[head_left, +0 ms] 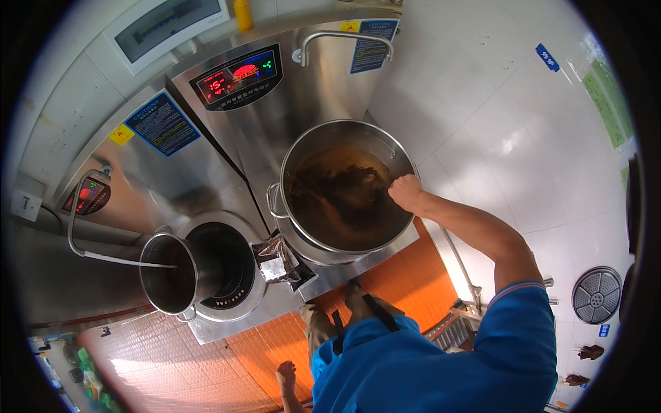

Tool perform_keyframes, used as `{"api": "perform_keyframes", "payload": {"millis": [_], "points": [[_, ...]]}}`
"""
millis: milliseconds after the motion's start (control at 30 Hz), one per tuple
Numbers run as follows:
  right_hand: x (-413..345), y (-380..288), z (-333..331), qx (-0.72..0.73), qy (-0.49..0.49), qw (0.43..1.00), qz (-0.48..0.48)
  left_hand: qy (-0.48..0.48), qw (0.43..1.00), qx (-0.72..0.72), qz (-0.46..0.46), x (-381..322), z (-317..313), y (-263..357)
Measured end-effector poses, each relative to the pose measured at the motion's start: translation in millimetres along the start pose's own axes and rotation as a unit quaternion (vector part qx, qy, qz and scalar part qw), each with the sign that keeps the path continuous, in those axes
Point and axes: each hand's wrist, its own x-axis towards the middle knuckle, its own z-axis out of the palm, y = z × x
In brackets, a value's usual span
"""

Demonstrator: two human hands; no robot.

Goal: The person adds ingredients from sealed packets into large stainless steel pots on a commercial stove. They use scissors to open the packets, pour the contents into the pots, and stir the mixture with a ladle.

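My right hand [407,192] is a fist at the right rim of a large stainless steel stockpot [346,123]; whether it grips anything is hidden. Brown liquid [335,217] fills the lower part of that pot, with a dark clump of what look like leaves [361,180] on its surface. Low beside my body hangs my left hand [286,376], its fingers curled and no object visible in them. Left of the stockpot, opened foil packets [276,260] lie at the edge of the neighbouring round hob [222,258].
A swing tap [75,222] runs a white stream of water [129,261] into a smaller steel pot [168,273] on the left. Another tap [346,35] juts from the steel backsplash. Lit control panels [237,77] show red digits. Orange tiles [268,356] cover the floor.
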Motion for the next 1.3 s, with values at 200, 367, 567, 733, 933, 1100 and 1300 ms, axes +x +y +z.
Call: {"api": "perform_keyframes", "payload": {"millis": [200,367,567,733,933,1100,1300], "points": [[26,-21,4,0.063,0.042,0.997,0.004,0.016,0.999,-0.022,-0.017,-13,-1,-5],[20,-24,2,0.091,0.064,0.993,-0.047,0.016,0.999,0.003,-0.048,-13,-9,-16],[-3,-3,-7,0.056,-0.017,0.99,-0.13,0.006,0.998,0.032,-0.053,5,-6,-2],[-1,17,-16,-0.013,-0.021,0.996,-0.083,0.005,0.999,0.034,0.031,33,-5,35],[23,14,-12,-0.04,-0.005,0.999,-0.02,0.015,0.994,0.035,0.102,47,-13,65],[44,-22,-6,0.042,0.069,0.997,-0.011,0.02,0.993,0.061,0.095,34,-24,46],[43,-45,-14,0.08,0.076,0.993,-0.035,0.043,0.988,0.151,-0.014,22,-28,-9]]}}
